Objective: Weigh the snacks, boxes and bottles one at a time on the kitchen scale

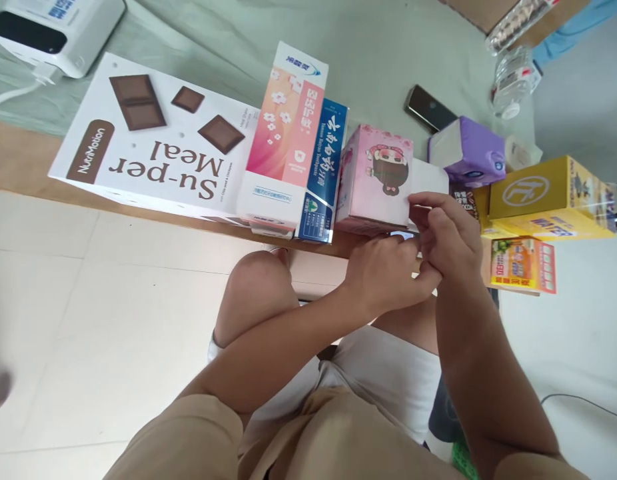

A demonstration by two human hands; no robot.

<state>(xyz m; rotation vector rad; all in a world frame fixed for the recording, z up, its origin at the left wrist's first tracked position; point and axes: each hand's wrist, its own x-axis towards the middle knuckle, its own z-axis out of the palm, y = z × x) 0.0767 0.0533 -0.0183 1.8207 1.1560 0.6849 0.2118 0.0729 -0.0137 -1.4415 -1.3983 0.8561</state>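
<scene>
Pink cardboard box with a cartoon girl (376, 183) stands at the table edge, at twelve o'clock from both hands; its white flap (428, 180) is pinched by the right hand (448, 233), while the left hand (388, 273) is curled beneath, its grip hidden. Tugging could tip it onto the blue toothpaste carton (323, 170) at nine o'clock.

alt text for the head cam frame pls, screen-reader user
A seated person's left hand and right hand meet at the near right corner of a pink cartoon-girl box. It stands in a row of cartons along a table edge, between a blue toothpaste box and a yellow box.
</scene>
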